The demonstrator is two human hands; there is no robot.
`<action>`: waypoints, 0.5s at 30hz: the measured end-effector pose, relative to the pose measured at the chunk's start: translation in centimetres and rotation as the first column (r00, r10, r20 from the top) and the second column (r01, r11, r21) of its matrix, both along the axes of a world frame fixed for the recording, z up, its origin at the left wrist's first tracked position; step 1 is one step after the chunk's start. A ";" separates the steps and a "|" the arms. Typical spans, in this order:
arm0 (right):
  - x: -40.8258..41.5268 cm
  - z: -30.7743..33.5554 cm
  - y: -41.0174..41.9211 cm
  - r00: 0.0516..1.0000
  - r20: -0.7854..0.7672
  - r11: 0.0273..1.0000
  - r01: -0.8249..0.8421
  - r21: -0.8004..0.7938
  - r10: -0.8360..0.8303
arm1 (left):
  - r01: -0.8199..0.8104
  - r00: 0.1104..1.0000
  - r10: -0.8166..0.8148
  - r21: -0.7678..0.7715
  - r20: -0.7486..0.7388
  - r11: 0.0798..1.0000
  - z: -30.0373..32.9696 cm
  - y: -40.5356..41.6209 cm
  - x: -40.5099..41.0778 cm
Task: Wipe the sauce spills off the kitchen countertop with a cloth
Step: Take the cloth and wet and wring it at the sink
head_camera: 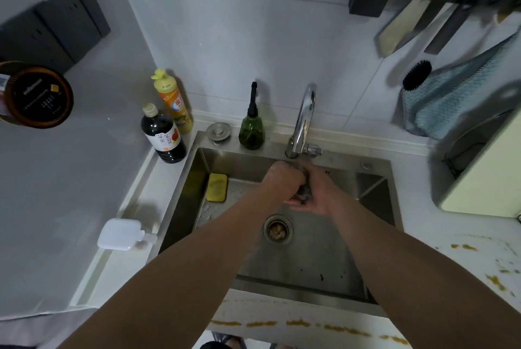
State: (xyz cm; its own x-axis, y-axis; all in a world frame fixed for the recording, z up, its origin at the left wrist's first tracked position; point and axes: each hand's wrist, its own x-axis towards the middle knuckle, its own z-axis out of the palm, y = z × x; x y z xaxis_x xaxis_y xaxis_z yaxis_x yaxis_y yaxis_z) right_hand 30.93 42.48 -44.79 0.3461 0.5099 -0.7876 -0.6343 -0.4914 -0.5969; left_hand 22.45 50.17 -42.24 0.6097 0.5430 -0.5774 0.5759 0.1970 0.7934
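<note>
Over the sink (377, 179), under the faucet (303, 120), the person works a dark cloth (304, 192) between both hands: the left hand (283, 179) is closed as a fist around its upper part, and the right hand (315, 199) cups it from below with curled fingers, so only a small wad shows. The step seems to be wetting or wringing the cloth; it is better to squeeze it until damp, not dripping, so the sauce is lifted and not spread. Counting from left to right: three bottles stand at the sink's back-left corner, one yellow sponge (216, 187) lies inside the sink, and one dotted sauce line (304, 323) runs on the front countertop edge (282, 303), with more sauce spots (494, 281) on the right, too scattered to count
</note>
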 end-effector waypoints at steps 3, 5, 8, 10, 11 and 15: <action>0.2 0.1 -1.3 0.976 -0.177 0.967 0.160 0.198 -0.125 | 0.009 0.999 -0.008 -0.020 0.047 1.000 0.5 -0.6 0.0; 0.3 0.1 -1.4 0.955 -0.229 0.944 0.238 0.229 -0.186 | 0.013 0.997 -0.005 -0.094 0.079 0.995 -0.3 -0.3 -0.5; -0.4 0.7 -1.4 0.941 -0.257 0.926 0.284 0.250 -0.219 | 0.082 0.996 -0.084 0.040 0.034 0.996 -1.5 -0.2 -1.2; -1.1 1.3 -1.2 0.938 -0.255 0.914 0.304 0.269 -0.237 | 0.079 0.994 -0.061 0.218 -0.088 0.973 -2.6 0.1 -1.0; -1.2 1.1 -1.1 0.946 -0.227 0.919 0.290 0.267 -0.233 | 0.057 0.995 -0.036 0.226 -0.096 0.973 -3.5 0.3 -0.7; -1.9 1.7 -1.2 0.970 -0.116 0.931 0.236 0.278 -0.211 | -0.013 0.985 0.048 0.208 -0.164 0.978 -2.5 0.0 0.1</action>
State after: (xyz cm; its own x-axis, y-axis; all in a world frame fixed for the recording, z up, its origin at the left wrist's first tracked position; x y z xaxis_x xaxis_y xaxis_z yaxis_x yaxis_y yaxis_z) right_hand 29.05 41.25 -43.13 0.4176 0.6359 -0.6491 -0.7609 -0.1458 -0.6323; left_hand 22.52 50.21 -44.70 0.4950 0.6778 -0.5436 0.7002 0.0593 0.7115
